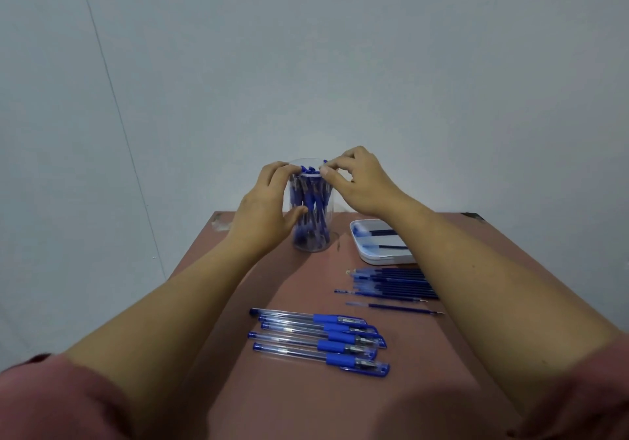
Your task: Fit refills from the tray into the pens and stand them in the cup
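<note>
A clear plastic cup (315, 235) stands at the far middle of the table, packed with several blue pens. My left hand (263, 208) wraps round the cup's left side, thumb on its front. My right hand (357, 181) is at the cup's rim, fingertips pinching the top of a blue pen (324, 164) that stands in it. Several blue capped pens (320, 337) lie in a row near the table's front. A bundle of blue refills (391, 285) lies to their right, further back. The white tray (374, 256) at the far right holds a few refills, partly hidden by my right forearm.
The reddish-brown table (306, 399) is narrow; its left edge runs diagonally under my left forearm. A plain grey wall rises right behind the cup. One single refill (394, 307) lies apart, just in front of the bundle.
</note>
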